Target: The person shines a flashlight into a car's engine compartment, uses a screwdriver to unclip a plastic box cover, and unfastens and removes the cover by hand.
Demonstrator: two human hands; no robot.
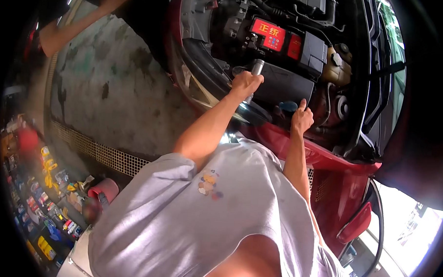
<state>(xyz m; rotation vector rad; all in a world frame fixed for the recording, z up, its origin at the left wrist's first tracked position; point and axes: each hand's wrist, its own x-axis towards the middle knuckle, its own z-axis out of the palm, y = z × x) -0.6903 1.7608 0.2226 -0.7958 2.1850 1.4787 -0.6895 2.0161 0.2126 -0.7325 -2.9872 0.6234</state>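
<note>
My left hand (246, 85) is closed around a silver metal cylinder that looks like a flashlight (257, 67), held at a tilt over the front edge of a car's engine bay. A bright spot shows near its lower end. Over the bay's side edge is my right hand (302, 120), one finger stretched out and the others partly curled, with nothing visible in it. Just left of that hand sits a blue cap (288, 106). Beyond both hands are a black plastic box (284, 84) and a battery with a red label (268, 33).
The red fender (285, 143) runs between my body and the bay. A yellowed fluid reservoir (335, 71) stands at the right. Another person's arm (84, 26) is at the upper left. Several bottles and tools (48, 201) lie at the lower left, near a red bucket (104, 189).
</note>
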